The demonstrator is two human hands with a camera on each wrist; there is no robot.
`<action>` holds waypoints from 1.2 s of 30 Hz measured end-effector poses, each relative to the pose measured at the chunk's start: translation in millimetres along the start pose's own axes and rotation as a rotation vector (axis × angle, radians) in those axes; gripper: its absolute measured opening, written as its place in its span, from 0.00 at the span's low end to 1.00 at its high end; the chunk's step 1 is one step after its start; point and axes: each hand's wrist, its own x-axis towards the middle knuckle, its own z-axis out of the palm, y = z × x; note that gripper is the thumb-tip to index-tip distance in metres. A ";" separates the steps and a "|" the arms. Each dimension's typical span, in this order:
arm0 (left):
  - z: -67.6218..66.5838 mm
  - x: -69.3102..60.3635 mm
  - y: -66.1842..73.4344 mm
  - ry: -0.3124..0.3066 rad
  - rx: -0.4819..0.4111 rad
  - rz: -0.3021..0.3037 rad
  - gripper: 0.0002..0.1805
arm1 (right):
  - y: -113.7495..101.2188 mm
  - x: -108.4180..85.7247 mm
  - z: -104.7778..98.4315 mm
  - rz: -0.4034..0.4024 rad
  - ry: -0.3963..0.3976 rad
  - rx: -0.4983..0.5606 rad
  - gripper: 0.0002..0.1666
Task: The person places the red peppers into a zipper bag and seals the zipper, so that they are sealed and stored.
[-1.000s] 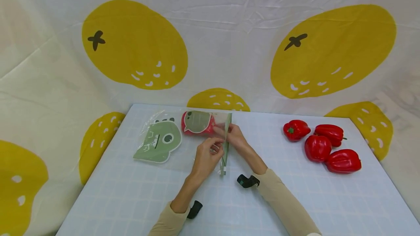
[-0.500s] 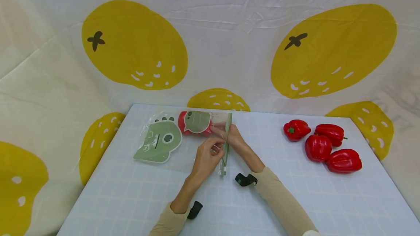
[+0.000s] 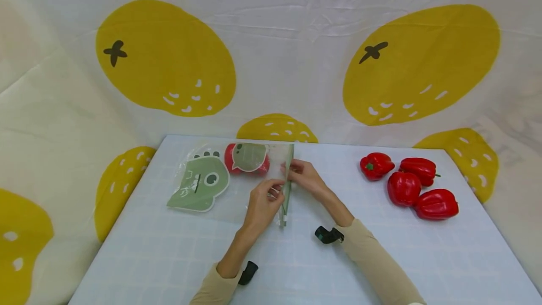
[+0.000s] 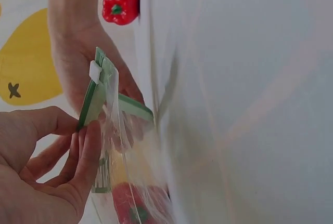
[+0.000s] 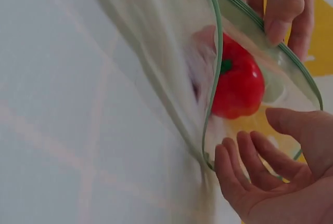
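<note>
A clear zip bag (image 3: 201,185) with a green dinosaur print lies on the table, its green-edged mouth facing right. One red bell pepper (image 3: 229,158) is inside, partly behind a green printed patch; the right wrist view shows this pepper (image 5: 242,86) through the gaping mouth. My left hand (image 3: 263,202) pinches the near part of the green zip edge (image 4: 89,102) between thumb and fingers. At the mouth is my right hand (image 3: 310,179), its fingers relaxed and slightly bent, holding nothing. A white slider (image 4: 95,71) sits at one end of the zip.
Several more red bell peppers (image 3: 404,188) stand grouped on the right of the table (image 3: 372,248), which has a pale checked cover. Behind the table hangs a white cloth (image 3: 288,60) with yellow fruit prints. A black wrist camera (image 3: 329,235) is on each wrist.
My right hand has drawn back to the right out of the bag's mouth. The pepper inside has shifted a little left. My left hand keeps its pinch; the head view has turned slightly.
</note>
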 end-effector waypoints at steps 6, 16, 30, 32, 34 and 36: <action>0.9 0.9 -0.1 0.028 -0.011 0.022 0.13 | -0.7 -6.3 -13.6 -0.060 0.003 -0.078 0.19; 1.6 0.2 -1.4 0.014 -0.011 -0.002 0.10 | -3.4 -17.4 -34.5 -0.086 0.084 -0.201 0.20; 1.1 -2.1 -3.2 0.026 -0.033 0.002 0.09 | 0.6 -32.7 -73.6 -0.168 0.249 -0.359 0.20; 0.8 -2.3 -2.4 0.022 -0.035 -0.008 0.09 | 1.5 -35.5 -78.7 -0.166 0.264 -0.377 0.20; 0.7 -2.5 -1.9 0.020 -0.034 -0.013 0.09 | 1.6 -38.6 -83.9 -0.170 0.281 -0.384 0.20; 0.7 -2.6 -2.2 0.017 -0.032 -0.014 0.09 | 1.7 -41.6 -88.9 -0.177 0.301 -0.394 0.20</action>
